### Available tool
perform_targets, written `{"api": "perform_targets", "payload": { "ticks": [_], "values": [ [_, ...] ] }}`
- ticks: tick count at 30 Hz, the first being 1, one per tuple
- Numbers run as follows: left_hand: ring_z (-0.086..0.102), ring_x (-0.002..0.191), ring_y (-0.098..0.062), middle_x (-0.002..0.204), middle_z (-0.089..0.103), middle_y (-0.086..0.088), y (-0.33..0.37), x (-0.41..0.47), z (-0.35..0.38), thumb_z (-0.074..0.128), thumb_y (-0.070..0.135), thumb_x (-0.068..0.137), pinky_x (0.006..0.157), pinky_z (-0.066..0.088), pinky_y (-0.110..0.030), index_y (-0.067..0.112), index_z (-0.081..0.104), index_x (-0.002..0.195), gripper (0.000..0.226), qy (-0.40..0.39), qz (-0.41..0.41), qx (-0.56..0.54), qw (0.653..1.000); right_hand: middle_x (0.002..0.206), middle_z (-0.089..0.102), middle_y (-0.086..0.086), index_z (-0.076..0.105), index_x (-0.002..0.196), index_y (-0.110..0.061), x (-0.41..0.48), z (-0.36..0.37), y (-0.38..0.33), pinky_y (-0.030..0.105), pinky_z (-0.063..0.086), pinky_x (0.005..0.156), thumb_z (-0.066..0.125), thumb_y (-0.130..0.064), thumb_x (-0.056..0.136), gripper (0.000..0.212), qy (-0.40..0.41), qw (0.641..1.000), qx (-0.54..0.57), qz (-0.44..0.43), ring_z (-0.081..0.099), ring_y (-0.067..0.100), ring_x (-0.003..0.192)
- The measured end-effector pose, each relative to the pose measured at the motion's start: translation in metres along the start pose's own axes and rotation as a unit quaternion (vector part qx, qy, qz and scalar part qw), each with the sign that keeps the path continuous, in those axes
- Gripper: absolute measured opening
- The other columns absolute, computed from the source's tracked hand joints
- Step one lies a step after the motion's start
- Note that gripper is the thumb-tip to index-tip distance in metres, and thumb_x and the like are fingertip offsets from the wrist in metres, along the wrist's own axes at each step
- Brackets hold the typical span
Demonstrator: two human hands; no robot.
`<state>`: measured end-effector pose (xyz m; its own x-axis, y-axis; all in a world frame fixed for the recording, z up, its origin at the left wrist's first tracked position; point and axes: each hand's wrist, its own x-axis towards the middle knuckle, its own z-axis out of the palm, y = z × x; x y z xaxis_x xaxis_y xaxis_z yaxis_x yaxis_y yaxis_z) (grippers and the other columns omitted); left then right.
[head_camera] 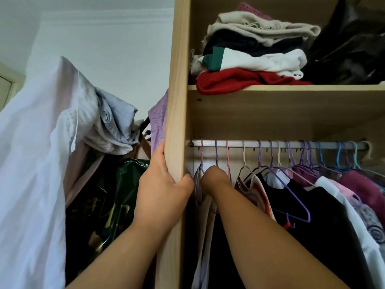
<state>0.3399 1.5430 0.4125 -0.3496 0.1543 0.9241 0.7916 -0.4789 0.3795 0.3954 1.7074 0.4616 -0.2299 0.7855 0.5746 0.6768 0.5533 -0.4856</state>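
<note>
My left hand [162, 180] grips the front edge of the wardrobe's light wooden side panel [177, 101], fingers on the outer face and thumb wrapped inside. My right hand [214, 178] reaches into the wardrobe below the metal rail [270, 143]. It is curled among the leftmost hangers [201, 163], where a beige garment [205, 215] hangs. Its fingers are hidden, so what they hold does not show.
Several coloured hangers carry dark, white and pink clothes [312, 201] along the rail to the right. Above it a shelf [291, 88] holds folded clothes [250, 59] and a black bag [354, 44]. Left of the wardrobe, white and grey garments [41, 142] drape over a rack.
</note>
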Motion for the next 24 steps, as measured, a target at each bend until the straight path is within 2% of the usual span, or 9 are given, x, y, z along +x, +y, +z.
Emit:
{"api": "perform_targets", "payload": {
  "ticks": [6, 8, 10, 11, 14, 17, 19, 21, 24],
  "values": [
    [0.052, 0.078, 0.020, 0.084, 0.055, 0.029, -0.001, 0.000, 0.001, 0.066, 0.016, 0.069, 0.057, 0.035, 0.003, 0.038, 0.042, 0.130, 0.069, -0.004, 0.003, -0.003, 1.000, 0.101, 0.064, 0.016, 0.058, 0.088, -0.003, 0.005, -0.011, 0.014, 0.027, 0.041, 0.066, 0.045, -0.003, 0.089, 0.014, 0.062, 0.996, 0.058, 0.019, 0.061, 0.032, 0.095],
    [0.052, 0.079, 0.021, 0.085, 0.055, 0.030, -0.001, -0.001, 0.001, 0.065, 0.017, 0.069, 0.059, 0.035, 0.003, 0.039, 0.042, 0.129, 0.068, -0.003, 0.002, -0.001, 1.000, 0.088, 0.061, 0.014, 0.054, 0.076, -0.007, 0.006, -0.021, 0.015, 0.025, 0.040, 0.062, 0.046, -0.006, 0.090, 0.016, 0.084, 0.995, 0.059, 0.017, 0.060, 0.029, 0.080],
    [0.051, 0.080, 0.021, 0.086, 0.055, 0.030, -0.001, 0.000, 0.001, 0.066, 0.018, 0.069, 0.061, 0.036, 0.003, 0.040, 0.041, 0.130, 0.069, -0.004, 0.000, 0.000, 1.000, 0.079, 0.054, 0.009, 0.049, 0.071, -0.010, 0.004, -0.033, 0.014, 0.023, 0.037, 0.054, 0.047, -0.009, 0.092, 0.021, 0.104, 0.993, 0.056, 0.012, 0.049, 0.021, 0.063],
    [0.051, 0.081, 0.021, 0.087, 0.054, 0.029, -0.001, 0.000, 0.000, 0.066, 0.018, 0.070, 0.062, 0.036, 0.003, 0.040, 0.040, 0.130, 0.069, -0.006, -0.003, 0.002, 1.000, 0.078, 0.052, 0.008, 0.051, 0.075, -0.009, 0.002, -0.039, 0.015, 0.022, 0.037, 0.053, 0.047, -0.009, 0.092, 0.017, 0.112, 0.992, 0.053, 0.009, 0.048, 0.020, 0.063],
    [0.050, 0.079, 0.020, 0.088, 0.052, 0.031, 0.001, -0.001, -0.002, 0.065, 0.020, 0.071, 0.061, 0.036, 0.002, 0.041, 0.038, 0.132, 0.070, -0.010, -0.016, 0.012, 1.000, 0.082, 0.058, 0.012, 0.059, 0.085, -0.006, -0.009, -0.055, 0.026, 0.025, 0.039, 0.062, 0.048, -0.009, 0.090, 0.013, 0.117, 0.991, 0.058, 0.001, 0.058, 0.028, 0.079],
    [0.053, 0.078, 0.007, 0.093, 0.055, 0.024, 0.006, -0.002, -0.002, 0.060, 0.029, 0.068, 0.064, 0.037, -0.007, 0.038, 0.038, 0.135, 0.071, -0.011, -0.013, 0.020, 1.000, 0.084, 0.063, 0.014, 0.062, 0.083, -0.006, -0.034, -0.074, 0.046, 0.023, 0.037, 0.059, 0.051, -0.014, 0.091, 0.016, 0.126, 0.990, 0.053, -0.017, 0.057, 0.029, 0.077],
    [0.056, 0.089, -0.010, 0.105, 0.059, 0.010, 0.009, -0.003, -0.002, 0.060, 0.029, 0.070, 0.074, 0.039, -0.022, 0.034, 0.036, 0.138, 0.073, -0.011, -0.018, 0.034, 0.999, 0.078, 0.061, 0.012, 0.060, 0.077, -0.004, -0.055, -0.089, 0.058, 0.025, 0.038, 0.058, 0.051, -0.016, 0.092, 0.021, 0.129, 0.990, 0.052, -0.039, 0.056, 0.028, 0.073],
    [0.058, 0.097, -0.022, 0.114, 0.061, -0.001, 0.012, -0.002, -0.001, 0.063, 0.023, 0.075, 0.077, 0.040, -0.027, 0.030, 0.034, 0.141, 0.072, -0.009, -0.024, 0.057, 0.998, 0.069, 0.059, 0.007, 0.062, 0.073, -0.004, -0.075, -0.105, 0.071, 0.026, 0.036, 0.054, 0.052, -0.018, 0.091, 0.025, 0.131, 0.988, 0.058, -0.061, 0.054, 0.027, 0.069],
    [0.055, 0.110, -0.030, 0.126, 0.057, -0.009, 0.016, -0.009, -0.001, 0.063, 0.018, 0.077, 0.087, 0.045, -0.034, 0.021, 0.029, 0.143, 0.075, -0.008, -0.031, 0.090, 0.995, 0.062, 0.056, 0.006, 0.063, 0.071, -0.005, -0.109, -0.127, 0.090, 0.026, 0.029, 0.048, 0.054, -0.020, 0.091, 0.027, 0.136, 0.985, 0.064, -0.085, 0.048, 0.023, 0.060]
  ]
}}
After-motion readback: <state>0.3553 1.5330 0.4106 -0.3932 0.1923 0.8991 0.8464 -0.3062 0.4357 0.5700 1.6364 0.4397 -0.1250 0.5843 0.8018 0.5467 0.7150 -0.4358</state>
